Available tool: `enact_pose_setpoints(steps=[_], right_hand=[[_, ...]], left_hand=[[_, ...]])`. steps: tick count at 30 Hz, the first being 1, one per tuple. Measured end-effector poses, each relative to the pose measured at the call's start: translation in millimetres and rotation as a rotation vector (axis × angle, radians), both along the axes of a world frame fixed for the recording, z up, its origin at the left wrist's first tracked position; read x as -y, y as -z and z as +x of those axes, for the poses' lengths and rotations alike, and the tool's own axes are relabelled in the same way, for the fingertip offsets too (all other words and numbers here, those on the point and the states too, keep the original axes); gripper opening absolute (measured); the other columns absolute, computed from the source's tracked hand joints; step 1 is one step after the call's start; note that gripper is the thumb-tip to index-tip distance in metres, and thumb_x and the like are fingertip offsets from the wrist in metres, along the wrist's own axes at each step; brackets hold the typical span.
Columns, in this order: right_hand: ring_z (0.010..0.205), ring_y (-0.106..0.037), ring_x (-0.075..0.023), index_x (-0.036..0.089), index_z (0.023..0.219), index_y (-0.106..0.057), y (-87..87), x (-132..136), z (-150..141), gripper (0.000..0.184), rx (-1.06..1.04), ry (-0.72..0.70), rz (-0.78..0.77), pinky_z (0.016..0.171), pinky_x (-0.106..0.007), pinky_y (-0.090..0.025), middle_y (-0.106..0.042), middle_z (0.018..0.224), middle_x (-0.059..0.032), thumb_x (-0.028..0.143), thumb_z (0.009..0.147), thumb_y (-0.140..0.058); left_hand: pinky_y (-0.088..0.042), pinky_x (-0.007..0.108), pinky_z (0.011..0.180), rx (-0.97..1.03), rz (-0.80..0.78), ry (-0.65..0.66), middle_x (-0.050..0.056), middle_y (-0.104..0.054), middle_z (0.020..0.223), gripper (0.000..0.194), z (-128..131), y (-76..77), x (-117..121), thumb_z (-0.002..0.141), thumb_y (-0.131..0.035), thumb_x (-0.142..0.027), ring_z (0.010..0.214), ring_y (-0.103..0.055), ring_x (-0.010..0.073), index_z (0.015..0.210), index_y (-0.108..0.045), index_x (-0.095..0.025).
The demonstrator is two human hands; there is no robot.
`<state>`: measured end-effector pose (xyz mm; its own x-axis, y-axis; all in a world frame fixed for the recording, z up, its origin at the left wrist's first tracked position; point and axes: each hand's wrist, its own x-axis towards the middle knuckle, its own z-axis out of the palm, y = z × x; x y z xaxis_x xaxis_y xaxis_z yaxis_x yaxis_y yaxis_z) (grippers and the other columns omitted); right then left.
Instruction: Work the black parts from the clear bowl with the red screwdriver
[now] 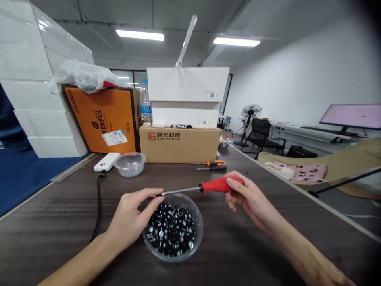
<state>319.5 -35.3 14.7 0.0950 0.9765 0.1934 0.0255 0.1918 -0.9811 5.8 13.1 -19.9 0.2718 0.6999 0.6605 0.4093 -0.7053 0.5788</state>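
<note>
As left hand (129, 212) pinches a small black piece (159, 195), right hand (248, 198) grips red-handled steel screwdriver (214, 185); many apparently remain in round clear-plastic bowl (199, 230).

On the left, an orange carton (113, 109) with a plastic bag (85, 75) on top stands beside stacked white boxes (44, 123). At the far middle, a brown carton (190, 150) bears two white cartons (181, 85) and a bottle (145, 109). To the right lies a spotted pink cloth (309, 171), possibly a cushion.
</note>
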Motion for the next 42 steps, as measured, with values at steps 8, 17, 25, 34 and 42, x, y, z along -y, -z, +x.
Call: enact_pose_setpoints(steps=[8, 17, 25, 34, 42], right_hand=[[0.045, -0.052, -0.0122, 0.021, 0.094, -0.052, 1.5, -0.7, -0.3, 0.036, -0.001, 0.021, 0.014, 0.041, -0.021, -0.044, -0.06, 0.054, 0.0028, 0.051, 0.086, -0.071], [0.046, -0.051, -0.0124, 0.021, 0.092, -0.056, 2.4, -2.5, -0.3, 0.033, -0.007, 0.037, 0.011, 0.04, -0.021, -0.045, -0.058, 0.055, 0.0026, 0.05, 0.087, -0.07], [0.046, -0.051, -0.0131, 0.021, 0.088, -0.056, 1.1, -3.1, -2.9, 0.035, 0.027, 0.064, 0.012, 0.039, -0.022, -0.044, -0.058, 0.053, 0.0016, 0.052, 0.085, -0.071], [0.047, -0.051, -0.0123, 0.02, 0.089, -0.057, -0.8, -0.5, -3.5, 0.03, 0.043, 0.068, 0.029, 0.041, -0.022, -0.045, -0.059, 0.056, 0.0018, 0.048, 0.087, -0.071], [0.046, -0.052, -0.0127, 0.021, 0.088, -0.058, -0.2, -1.6, -3.2, 0.029, 0.052, 0.075, 0.045, 0.041, -0.022, -0.046, -0.059, 0.055, 0.0021, 0.047, 0.086, -0.071]], left_hand=[[-0.061, 0.022, 0.074, -0.019, 0.053, 0.007, 0.0, -0.08, 0.09, 0.012, 0.4, -0.5, -0.1, 0.089, -0.07, -0.026, 0.081, -0.076, 0.0164, 0.099, -0.077, -0.022], [-0.057, 0.017, 0.07, -0.009, 0.051, 0.032, -0.005, -0.078, 0.085, 0.01, 1.6, -0.1, -2.4, 0.087, -0.072, -0.022, 0.077, -0.075, 0.011, 0.097, -0.075, -0.025], [-0.058, 0.019, 0.07, -0.005, -0.009, 0.055, -0.004, -0.078, 0.086, 0.01, -0.3, 1.0, -4.2, 0.088, -0.072, -0.025, 0.079, -0.074, 0.0125, 0.097, -0.075, -0.024], [-0.057, 0.019, 0.071, -0.008, -0.022, 0.067, -0.004, -0.079, 0.087, 0.009, 0.0, 0.2, -4.1, 0.088, -0.072, -0.025, 0.079, -0.074, 0.0125, 0.097, -0.075, -0.024], [-0.057, 0.019, 0.072, -0.021, -0.028, 0.075, -0.004, -0.08, 0.09, 0.009, -0.8, -0.6, -2.5, 0.089, -0.071, -0.025, 0.081, -0.075, 0.0123, 0.097, -0.077, -0.025]])
